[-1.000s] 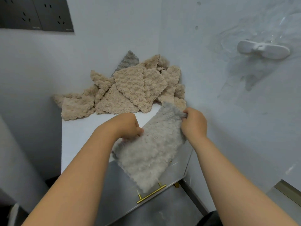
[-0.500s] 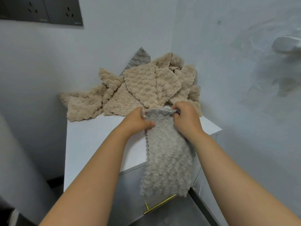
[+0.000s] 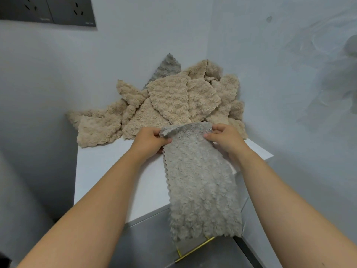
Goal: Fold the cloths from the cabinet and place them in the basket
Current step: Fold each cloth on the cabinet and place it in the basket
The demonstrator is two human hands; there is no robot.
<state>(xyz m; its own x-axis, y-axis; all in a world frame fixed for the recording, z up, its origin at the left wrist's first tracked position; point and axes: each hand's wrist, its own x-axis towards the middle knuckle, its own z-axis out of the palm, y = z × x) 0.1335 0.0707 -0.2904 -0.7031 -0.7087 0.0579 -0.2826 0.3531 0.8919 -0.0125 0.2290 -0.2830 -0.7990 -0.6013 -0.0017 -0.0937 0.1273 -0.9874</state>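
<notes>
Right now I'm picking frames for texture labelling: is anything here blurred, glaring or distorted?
Head view: the grey cloth, left hand and right hand are sharp under soft, even light with no glare; head view's right edge smears the wall fixture; the wide angle stretches the forearms.

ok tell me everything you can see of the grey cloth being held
The grey cloth is fluffy, bubble-textured, with scalloped edges, longer than wide. The left hand pinches its curled-over top corner, the right hand the other. It drapes over the white cabinet top and hangs past its front edge.
</notes>
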